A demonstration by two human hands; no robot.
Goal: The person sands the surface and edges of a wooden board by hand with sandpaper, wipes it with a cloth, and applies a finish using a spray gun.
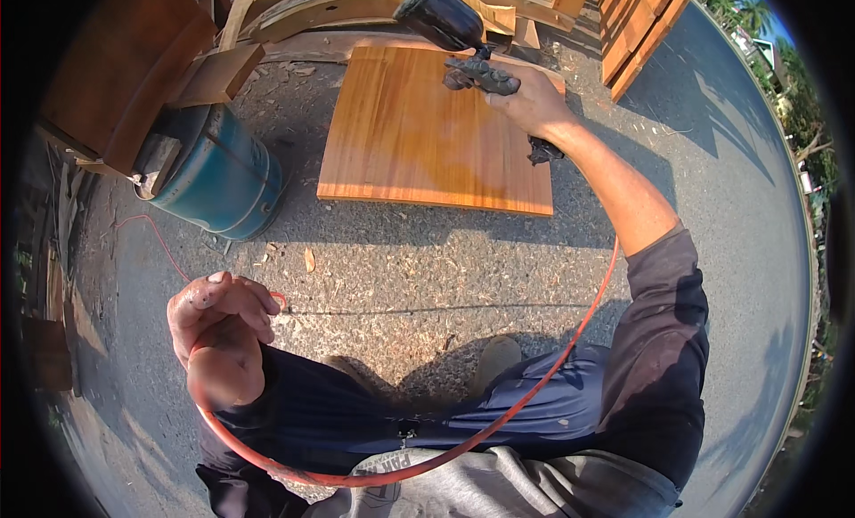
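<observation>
My right hand [536, 101] is closed round the grip of a grimy spray gun [482, 74], held out over the upper right part of a wooden panel [419, 135]. A dark cup [438, 17] sits on top of the gun, tilted to the left. The panel's orange-brown face looks glossy in places. From below the gun, a red air hose [570, 358] loops down across my lap to my left hand [223, 326]. There the fingers are curled, with the hose passing through them. Part of the hose is hidden behind that hand.
A teal drum [218, 175] stands on the left, with boards on it. Curved wooden pieces [334, 12] lie beyond the panel. Slatted wood [637, 32] leans at the far right, beside the grey road [744, 251]. My shoes [495, 362] are on the rough ground.
</observation>
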